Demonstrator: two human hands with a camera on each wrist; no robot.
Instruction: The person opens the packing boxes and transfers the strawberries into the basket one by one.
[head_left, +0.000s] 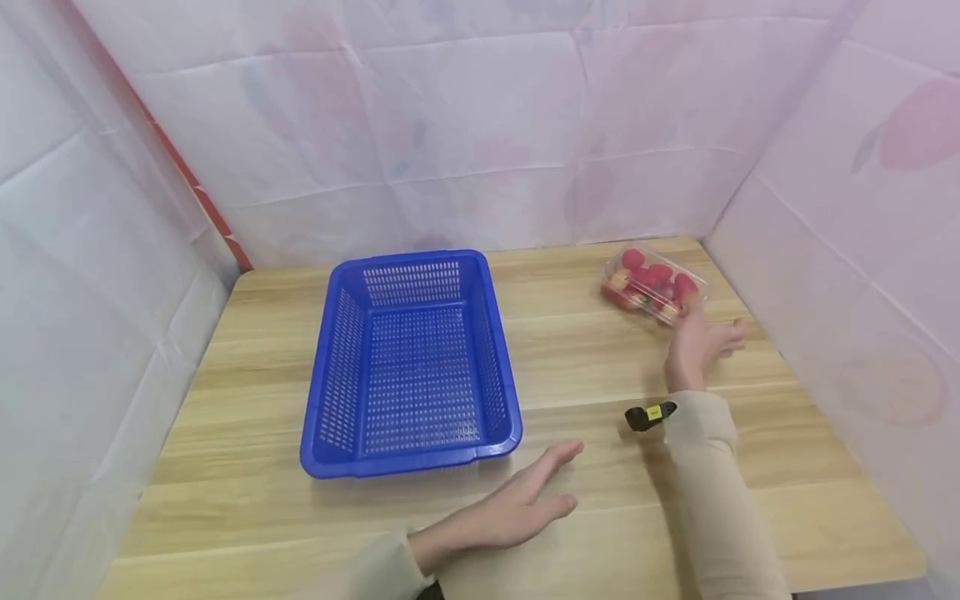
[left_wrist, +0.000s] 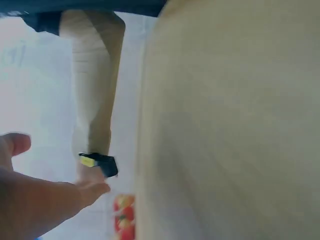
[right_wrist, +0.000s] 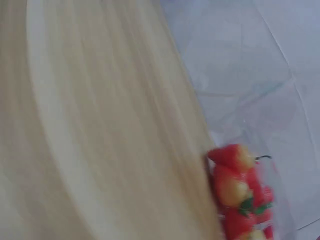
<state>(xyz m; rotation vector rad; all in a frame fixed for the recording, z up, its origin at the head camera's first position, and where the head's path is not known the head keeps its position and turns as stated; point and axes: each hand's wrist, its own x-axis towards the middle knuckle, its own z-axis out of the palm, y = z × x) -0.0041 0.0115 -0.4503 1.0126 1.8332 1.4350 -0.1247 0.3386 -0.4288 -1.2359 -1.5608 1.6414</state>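
Note:
A clear plastic box of strawberries rests at the table's back right. Its red, pale-ended fruit with green leaves also appear in the right wrist view. My right hand reaches to the box's near right corner, thumb overlapping that edge and the other fingers extended to the right, slightly blurred. Over the front middle of the table is my left hand, fingers straight and thumb spread apart, holding nothing. Left of both hands stands a blue perforated basket with nothing inside.
The light wooden table carries all of this. White printed cloth hangs behind it and along both sides, close to the box's right. A black device with a yellow label sits at my right wrist.

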